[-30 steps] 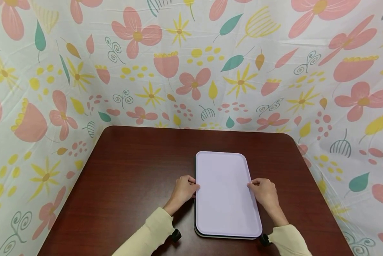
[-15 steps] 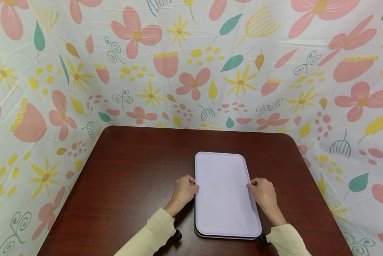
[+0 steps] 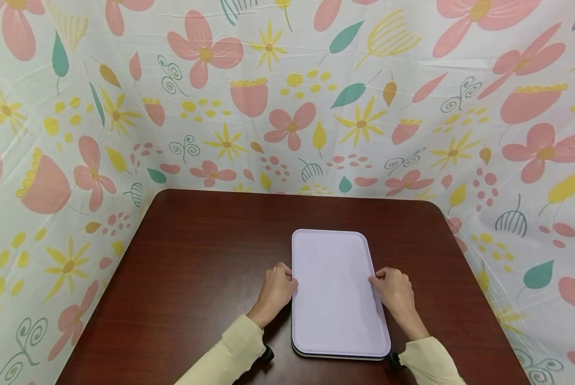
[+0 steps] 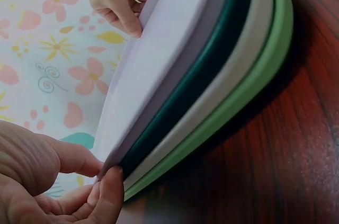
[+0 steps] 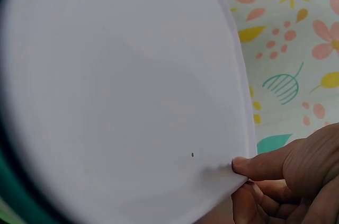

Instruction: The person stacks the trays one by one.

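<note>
A lilac tray [image 3: 337, 291] lies on top of a stack of trays on the dark wooden table [image 3: 196, 278]. In the left wrist view the lilac tray [image 4: 159, 54] sits over a dark teal tray [image 4: 206, 70], a pale tray [image 4: 233, 78] and a green tray [image 4: 265, 70]. My left hand [image 3: 277, 289] pinches the lilac tray's left rim, thumb on top. My right hand [image 3: 394, 291] pinches its right rim. The right wrist view shows the lilac tray [image 5: 116, 91] with my right thumb [image 5: 259, 166] on its edge.
A floral cloth [image 3: 287, 96] forms walls behind and on both sides of the table. The tray stack sits right of centre near the table's front edge. Cream sleeves [image 3: 230, 347] cover both forearms.
The lilac tray has shifted slightly left and toward me, and both hands moved with it. Their hold on the rims is unchanged.
</note>
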Available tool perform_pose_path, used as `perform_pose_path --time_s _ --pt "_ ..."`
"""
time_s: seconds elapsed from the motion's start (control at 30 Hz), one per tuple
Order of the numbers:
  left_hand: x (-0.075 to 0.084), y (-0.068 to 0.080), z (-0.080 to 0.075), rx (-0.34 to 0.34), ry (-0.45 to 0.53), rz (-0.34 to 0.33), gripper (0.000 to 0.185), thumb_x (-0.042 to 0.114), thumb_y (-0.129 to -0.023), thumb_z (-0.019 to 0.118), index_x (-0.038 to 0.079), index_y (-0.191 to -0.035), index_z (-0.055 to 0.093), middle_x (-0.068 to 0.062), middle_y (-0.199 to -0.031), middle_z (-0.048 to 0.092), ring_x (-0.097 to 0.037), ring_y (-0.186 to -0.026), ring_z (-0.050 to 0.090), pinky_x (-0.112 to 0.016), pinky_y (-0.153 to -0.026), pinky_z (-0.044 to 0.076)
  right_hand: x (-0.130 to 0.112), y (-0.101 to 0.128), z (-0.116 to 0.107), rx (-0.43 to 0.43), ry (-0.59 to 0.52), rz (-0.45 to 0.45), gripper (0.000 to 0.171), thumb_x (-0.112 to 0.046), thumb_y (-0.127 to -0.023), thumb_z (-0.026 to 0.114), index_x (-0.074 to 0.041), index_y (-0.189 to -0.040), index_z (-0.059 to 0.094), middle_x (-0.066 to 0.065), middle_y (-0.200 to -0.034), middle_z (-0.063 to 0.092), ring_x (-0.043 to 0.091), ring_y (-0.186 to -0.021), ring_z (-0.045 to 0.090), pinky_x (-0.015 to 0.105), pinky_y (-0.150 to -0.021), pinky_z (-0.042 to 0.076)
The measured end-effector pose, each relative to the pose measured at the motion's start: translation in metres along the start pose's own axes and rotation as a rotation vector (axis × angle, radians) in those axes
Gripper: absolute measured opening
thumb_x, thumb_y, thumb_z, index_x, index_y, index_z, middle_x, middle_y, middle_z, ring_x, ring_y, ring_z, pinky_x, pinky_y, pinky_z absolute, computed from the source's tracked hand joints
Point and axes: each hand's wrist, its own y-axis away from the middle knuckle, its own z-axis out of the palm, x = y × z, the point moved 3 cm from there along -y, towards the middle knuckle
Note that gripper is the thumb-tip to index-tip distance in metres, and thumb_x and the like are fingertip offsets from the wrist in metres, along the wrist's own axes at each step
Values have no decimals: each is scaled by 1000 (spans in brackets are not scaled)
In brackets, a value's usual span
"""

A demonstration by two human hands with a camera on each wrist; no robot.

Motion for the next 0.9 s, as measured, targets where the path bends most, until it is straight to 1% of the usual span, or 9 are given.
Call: perform_pose_path --time_s 0.1,0.3,0.43,0.53,0.67,0.77,0.9 --pt "-1 -1 0 -11 6 0 8 -1 -81 71 -1 -88 68 0 -72 67 -12 -67 61 -29 -62 53 1 0 0 -6 -4 0 20 -13 -87 77 6 -93 75 15 -76 70 24 -62 61 43 -55 51" --pt "-4 -2 -2 -74 57 -32 11 0 -84 75 -2 -92 67 -2 -75 67 -11 -63 61 -28 -60 53 0 -1 -1 -10 -6 -9 20 -12 -87 78 7 -92 75 17 -78 71 25 -64 63 46 -56 53" --pt "-5 -3 -5 -71 50 -9 14 2 -83 79 0 -88 67 -5 -77 69 -16 -68 65 -32 -64 55 0 -3 -3 -36 -18 -12 21 -13 -86 79 7 -90 74 18 -79 71 27 -64 64 45 -56 53" --pt "-6 -5 -5 -74 38 -2 14 4 -83 82 1 -88 68 -6 -80 70 -18 -74 67 -33 -68 56 2 -5 -2 -55 -30 -3 22 -14 -86 80 8 -89 73 17 -77 70 25 -62 63 41 -53 52" --pt "-7 -6 -4 -109 54 -19 14 6 -85 82 1 -89 70 -5 -79 69 -15 -70 64 -30 -63 55 4 -6 -1 -71 -49 15 24 -14 -86 80 9 -89 73 16 -75 69 21 -57 61 36 -49 50" --pt "-8 -7 -4 -134 72 -34 12 5 -86 81 1 -88 70 -4 -75 67 -13 -63 62 -29 -60 53 6 -6 -1 -82 -64 24 25 -14 -87 80 9 -90 73 13 -71 68 19 -53 60 34 -47 49" --pt "-7 -8 -4 -171 122 -58 11 3 -87 80 -1 -87 70 -5 -74 68 -13 -56 66 -29 -59 56 7 -6 -1 -92 -82 30 26 -14 -88 79 10 -92 72 9 -67 66 17 -50 59 33 -45 48"
